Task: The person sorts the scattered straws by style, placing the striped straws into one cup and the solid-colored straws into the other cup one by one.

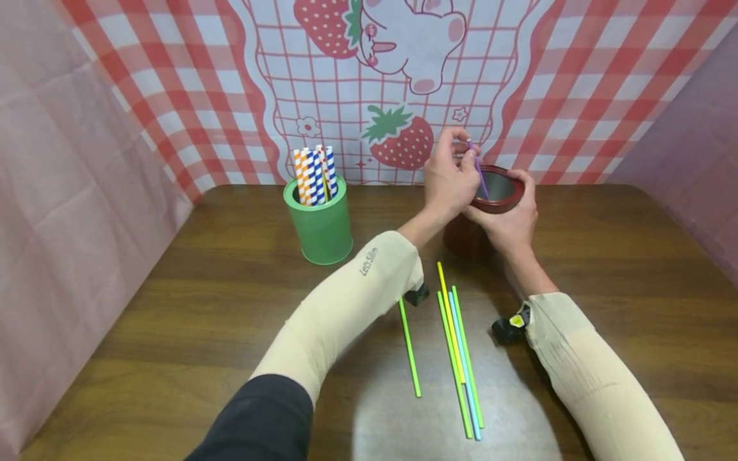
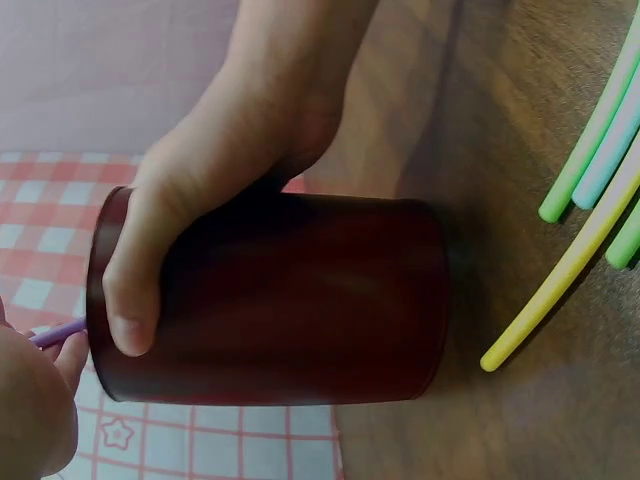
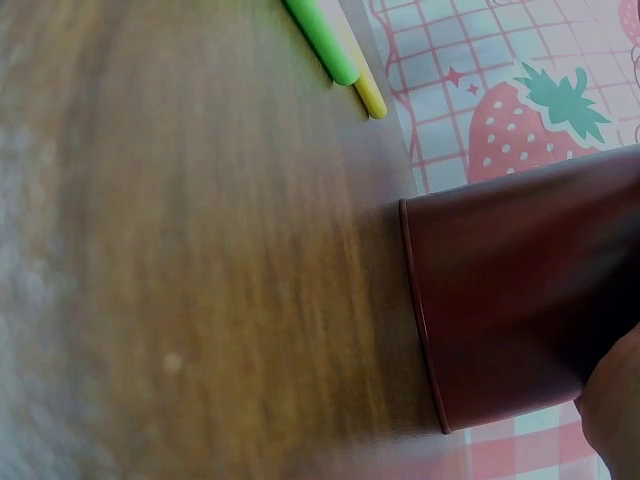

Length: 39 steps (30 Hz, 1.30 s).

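My left hand (image 1: 451,174) pinches a thin purple straw (image 1: 482,180) between thumb and fingers. The straw's lower part reaches into the mouth of a dark red cylindrical can (image 2: 300,310). My right hand (image 1: 512,221) grips that can near its rim; in the left wrist view its thumb lies along the side. The can stands upright at the back right of the wooden table. In front of it lie several loose plain straws: a yellow straw (image 1: 449,307), a light blue straw (image 1: 464,365) and green straws beside them. A separate green straw (image 1: 410,349) lies below my left forearm.
A green can (image 1: 323,232) with several striped straws (image 1: 314,176) upright in it stands at the back left of the table (image 1: 190,320). Behind the table hangs a red-and-white checked cloth (image 1: 207,89) with strawberries. Pink cloth (image 1: 86,160) covers the left side.
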Each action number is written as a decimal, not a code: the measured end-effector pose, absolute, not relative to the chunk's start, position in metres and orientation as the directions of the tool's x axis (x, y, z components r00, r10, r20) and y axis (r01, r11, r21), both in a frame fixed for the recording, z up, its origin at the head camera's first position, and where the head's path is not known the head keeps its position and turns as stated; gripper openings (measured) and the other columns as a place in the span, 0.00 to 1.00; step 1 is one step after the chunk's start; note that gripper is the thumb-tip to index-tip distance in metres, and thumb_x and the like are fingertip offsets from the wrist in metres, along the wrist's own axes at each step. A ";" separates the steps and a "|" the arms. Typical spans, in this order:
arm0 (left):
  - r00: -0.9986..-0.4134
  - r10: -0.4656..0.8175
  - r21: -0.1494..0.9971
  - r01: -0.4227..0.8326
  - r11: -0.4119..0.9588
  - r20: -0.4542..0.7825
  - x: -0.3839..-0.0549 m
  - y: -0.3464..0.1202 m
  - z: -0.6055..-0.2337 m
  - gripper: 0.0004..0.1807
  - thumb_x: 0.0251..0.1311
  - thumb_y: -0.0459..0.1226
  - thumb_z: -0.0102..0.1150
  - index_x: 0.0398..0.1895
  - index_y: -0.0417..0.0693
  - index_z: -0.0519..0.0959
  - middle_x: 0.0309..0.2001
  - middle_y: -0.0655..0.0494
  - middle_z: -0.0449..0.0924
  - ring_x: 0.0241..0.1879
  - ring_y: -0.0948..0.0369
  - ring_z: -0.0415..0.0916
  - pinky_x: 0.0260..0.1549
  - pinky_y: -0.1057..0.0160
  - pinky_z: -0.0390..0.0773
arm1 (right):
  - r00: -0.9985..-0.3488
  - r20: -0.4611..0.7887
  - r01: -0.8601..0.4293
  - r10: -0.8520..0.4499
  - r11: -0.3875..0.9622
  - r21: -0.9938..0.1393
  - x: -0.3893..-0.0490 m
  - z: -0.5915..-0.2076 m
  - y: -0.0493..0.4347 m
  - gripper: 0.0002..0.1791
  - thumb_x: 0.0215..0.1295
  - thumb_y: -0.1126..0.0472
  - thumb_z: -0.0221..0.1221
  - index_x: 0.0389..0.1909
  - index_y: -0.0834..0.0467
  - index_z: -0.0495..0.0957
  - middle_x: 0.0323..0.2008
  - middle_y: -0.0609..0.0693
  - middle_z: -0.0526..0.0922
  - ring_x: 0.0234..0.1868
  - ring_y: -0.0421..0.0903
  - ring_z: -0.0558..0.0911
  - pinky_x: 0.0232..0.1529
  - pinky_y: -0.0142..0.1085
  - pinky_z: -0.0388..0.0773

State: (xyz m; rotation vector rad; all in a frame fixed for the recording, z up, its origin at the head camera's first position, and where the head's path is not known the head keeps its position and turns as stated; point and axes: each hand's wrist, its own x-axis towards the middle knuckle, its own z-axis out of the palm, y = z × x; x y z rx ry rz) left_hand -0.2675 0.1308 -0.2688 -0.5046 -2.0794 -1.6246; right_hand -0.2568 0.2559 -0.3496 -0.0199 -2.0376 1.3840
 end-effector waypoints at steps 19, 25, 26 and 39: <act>-0.874 0.061 0.780 0.460 0.425 0.482 -0.264 0.143 -0.277 0.11 0.64 0.37 0.55 0.48 0.52 0.71 0.41 0.63 0.84 0.36 0.77 0.79 0.40 0.81 0.70 | -0.753 0.532 -0.344 0.388 0.457 -0.820 -0.258 -0.351 0.260 0.45 0.35 0.57 0.76 0.59 0.48 0.67 0.55 0.48 0.74 0.51 0.36 0.71 0.52 0.30 0.67; -0.886 0.033 0.786 0.428 0.445 0.463 -0.264 0.142 -0.276 0.10 0.63 0.39 0.55 0.47 0.55 0.72 0.43 0.64 0.83 0.38 0.76 0.79 0.43 0.81 0.70 | -0.769 0.523 -0.344 0.368 0.451 -0.823 -0.257 -0.351 0.258 0.45 0.37 0.56 0.76 0.60 0.47 0.66 0.56 0.48 0.73 0.52 0.37 0.71 0.53 0.30 0.66; -0.889 0.031 0.790 0.422 0.444 0.457 -0.264 0.142 -0.276 0.10 0.63 0.39 0.55 0.47 0.56 0.72 0.43 0.65 0.83 0.38 0.77 0.78 0.43 0.81 0.70 | -0.770 0.522 -0.344 0.367 0.450 -0.824 -0.257 -0.350 0.257 0.45 0.37 0.56 0.76 0.60 0.47 0.65 0.57 0.48 0.73 0.52 0.37 0.71 0.53 0.30 0.66; -0.864 0.035 0.778 0.470 0.418 0.502 -0.270 0.122 -0.275 0.14 0.62 0.37 0.56 0.51 0.51 0.71 0.42 0.63 0.82 0.38 0.73 0.79 0.38 0.80 0.71 | -0.800 0.494 -0.342 0.340 0.419 -0.841 -0.256 -0.349 0.255 0.48 0.40 0.51 0.76 0.64 0.46 0.61 0.60 0.45 0.69 0.57 0.39 0.68 0.56 0.32 0.67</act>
